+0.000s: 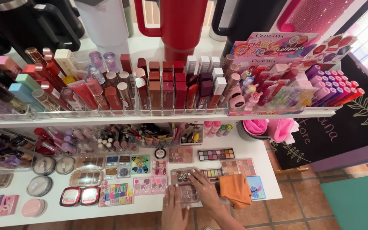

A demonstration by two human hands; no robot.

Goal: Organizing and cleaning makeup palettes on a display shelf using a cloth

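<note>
My left hand (173, 211) rests at the lower edge of a clear-lidded eyeshadow palette (187, 195) near the front of the white lower shelf (150, 205). My right hand (205, 189) lies on the right side of that palette, fingertips touching a second clear palette (183, 175) just behind it. Both palettes lie flat among other palettes. An orange cloth (235, 189) sits directly right of my right hand.
Lipsticks and glosses stand in clear organisers (107, 111) on the upper shelf. Large tumblers, one red (176, 25), stand behind. Compacts (79, 196), colourful palettes (118, 194) and a pink bag (273, 127) fill the lower shelf. A tiled floor (294, 204) lies to the right.
</note>
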